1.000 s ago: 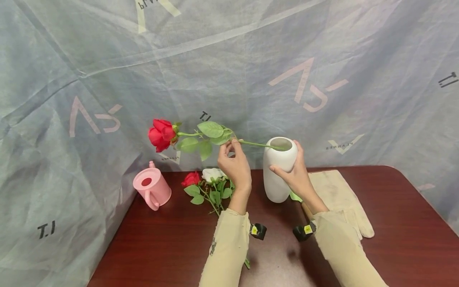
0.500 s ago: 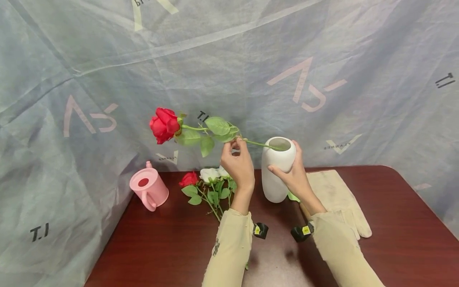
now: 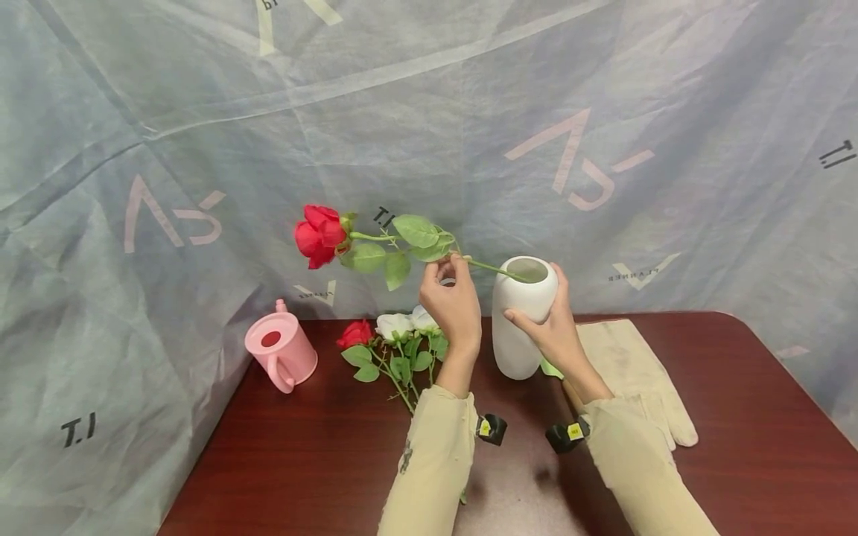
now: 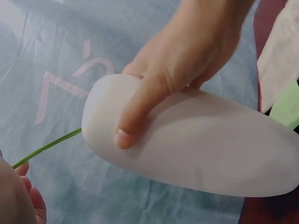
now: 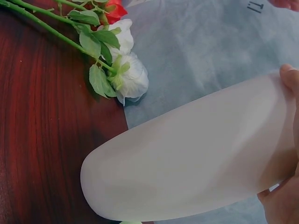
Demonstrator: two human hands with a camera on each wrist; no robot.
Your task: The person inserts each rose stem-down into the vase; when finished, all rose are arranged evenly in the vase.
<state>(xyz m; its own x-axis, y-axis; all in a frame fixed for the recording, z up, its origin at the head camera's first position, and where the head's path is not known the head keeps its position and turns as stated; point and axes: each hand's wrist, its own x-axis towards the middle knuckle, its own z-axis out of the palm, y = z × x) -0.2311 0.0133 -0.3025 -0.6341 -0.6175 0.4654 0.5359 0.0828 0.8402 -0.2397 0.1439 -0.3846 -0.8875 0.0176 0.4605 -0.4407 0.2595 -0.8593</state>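
Observation:
My left hand (image 3: 453, 301) pinches the green stem of a red rose (image 3: 320, 236) just below its leaves. The flower points left, and the lower end of the stem (image 4: 49, 145) runs into the mouth of a white vase (image 3: 525, 313). Around the vase's upper right side my right hand (image 3: 553, 320) keeps a grip, thumb across the front, as the left wrist view also shows. In the right wrist view the smooth body of the vase (image 5: 187, 158) fills the middle. The stem's tip is hidden inside the vase.
More roses, one a red rose (image 3: 355, 334) and two white roses (image 3: 394, 326), lie on the dark red table (image 3: 302, 454). A pink watering can (image 3: 284, 350) stands at the left. Pale work gloves (image 3: 623, 357) lie at the right, beside a partly hidden green-bladed tool (image 3: 551, 369).
My left hand has moved right toward the vase, carrying the red rose, so more of the stem is inside the mouth. The right hand and vase have stayed nearly in place.

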